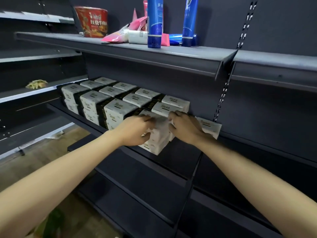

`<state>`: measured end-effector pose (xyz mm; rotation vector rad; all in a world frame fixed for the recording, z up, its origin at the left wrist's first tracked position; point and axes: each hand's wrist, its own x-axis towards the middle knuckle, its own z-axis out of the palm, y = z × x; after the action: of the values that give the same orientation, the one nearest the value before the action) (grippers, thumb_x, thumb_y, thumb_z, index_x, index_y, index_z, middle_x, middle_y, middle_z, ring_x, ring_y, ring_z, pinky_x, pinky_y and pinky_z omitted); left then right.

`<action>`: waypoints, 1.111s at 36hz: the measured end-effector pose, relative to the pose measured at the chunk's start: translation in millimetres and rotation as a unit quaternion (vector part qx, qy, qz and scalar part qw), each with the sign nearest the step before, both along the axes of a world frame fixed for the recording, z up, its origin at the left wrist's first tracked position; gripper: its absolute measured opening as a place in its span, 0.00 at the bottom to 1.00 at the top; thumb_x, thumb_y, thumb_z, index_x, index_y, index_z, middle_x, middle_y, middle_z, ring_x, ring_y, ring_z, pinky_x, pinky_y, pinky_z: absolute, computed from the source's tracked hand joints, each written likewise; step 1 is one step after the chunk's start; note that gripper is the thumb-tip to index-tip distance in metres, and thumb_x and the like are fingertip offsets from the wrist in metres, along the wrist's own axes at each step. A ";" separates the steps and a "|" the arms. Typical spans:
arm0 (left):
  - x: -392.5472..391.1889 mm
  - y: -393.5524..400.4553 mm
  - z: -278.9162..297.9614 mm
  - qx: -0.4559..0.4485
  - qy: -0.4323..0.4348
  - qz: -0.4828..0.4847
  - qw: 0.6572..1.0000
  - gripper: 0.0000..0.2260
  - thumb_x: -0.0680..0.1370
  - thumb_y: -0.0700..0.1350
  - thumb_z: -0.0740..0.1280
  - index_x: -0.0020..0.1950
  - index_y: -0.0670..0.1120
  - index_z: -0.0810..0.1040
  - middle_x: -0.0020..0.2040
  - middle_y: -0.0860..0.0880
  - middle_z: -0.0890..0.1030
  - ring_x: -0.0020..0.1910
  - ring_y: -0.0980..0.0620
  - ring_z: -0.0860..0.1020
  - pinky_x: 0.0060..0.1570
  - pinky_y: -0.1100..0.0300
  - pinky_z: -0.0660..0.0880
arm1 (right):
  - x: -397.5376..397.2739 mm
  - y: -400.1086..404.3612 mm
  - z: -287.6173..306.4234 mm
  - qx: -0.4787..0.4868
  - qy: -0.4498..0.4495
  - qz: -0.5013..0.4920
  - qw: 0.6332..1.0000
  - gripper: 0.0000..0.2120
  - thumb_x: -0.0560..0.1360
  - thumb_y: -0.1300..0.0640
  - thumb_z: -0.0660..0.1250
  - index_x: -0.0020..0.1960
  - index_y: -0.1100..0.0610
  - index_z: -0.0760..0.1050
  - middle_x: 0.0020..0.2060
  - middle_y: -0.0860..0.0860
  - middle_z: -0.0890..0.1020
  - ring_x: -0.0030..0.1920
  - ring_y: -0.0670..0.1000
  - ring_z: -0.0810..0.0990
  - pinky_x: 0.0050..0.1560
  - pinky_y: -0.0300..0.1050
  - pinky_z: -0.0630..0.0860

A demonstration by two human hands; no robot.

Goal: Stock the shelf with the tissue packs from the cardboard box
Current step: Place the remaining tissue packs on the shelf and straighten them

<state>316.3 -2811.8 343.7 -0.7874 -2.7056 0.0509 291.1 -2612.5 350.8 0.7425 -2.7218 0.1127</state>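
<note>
White tissue packs (118,107) with dark bands stand in stacked rows on the middle dark shelf (185,150). At the right end of the rows, my left hand (135,131) and my right hand (186,128) grip a small stack of tissue packs (157,138) from both sides, near the shelf's front edge. One more tissue pack (210,126) lies flat just right of my right hand. The cardboard box is out of view.
The upper shelf (130,50) carries a red noodle cup (92,21), pink pouches (123,31) and blue tubes (155,23). An upright slotted post (223,93) stands to the right. Dark lower shelves (137,191) sit below. A green-yellow packet (36,84) lies on the left shelf.
</note>
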 end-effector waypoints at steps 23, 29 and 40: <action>113.1 -145.9 -177.8 0.052 -0.276 0.266 0.922 0.12 0.77 0.51 0.61 0.56 0.47 0.75 0.52 0.49 0.76 0.51 0.48 0.77 0.50 0.53 0.75 | 62.3 -170.5 -168.5 0.108 -0.229 0.244 0.936 0.17 0.80 0.53 0.59 0.66 0.57 0.67 0.61 0.53 0.74 0.62 0.54 0.72 0.50 0.49 0.74; 147.6 -147.9 -281.7 0.092 -0.396 0.344 0.846 0.18 0.78 0.49 0.60 0.66 0.43 0.69 0.62 0.43 0.71 0.60 0.42 0.74 0.54 0.52 0.73 | 82.0 -184.9 -279.3 0.159 -0.360 0.219 0.893 0.20 0.80 0.53 0.58 0.69 0.58 0.64 0.64 0.54 0.71 0.64 0.54 0.70 0.54 0.48 0.72; 195.1 -122.7 -508.1 0.212 -0.535 0.434 0.693 0.19 0.77 0.44 0.61 0.68 0.43 0.66 0.63 0.43 0.69 0.63 0.43 0.71 0.55 0.51 0.72 | 102.8 -170.7 -516.0 0.208 -0.492 0.112 0.838 0.18 0.78 0.55 0.60 0.67 0.58 0.66 0.62 0.56 0.73 0.61 0.57 0.73 0.56 0.51 0.74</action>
<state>511.5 -2934.5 -164.3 1.0009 -3.5483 -1.0906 394.0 -2783.2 -165.2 1.4538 -3.6736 -0.0826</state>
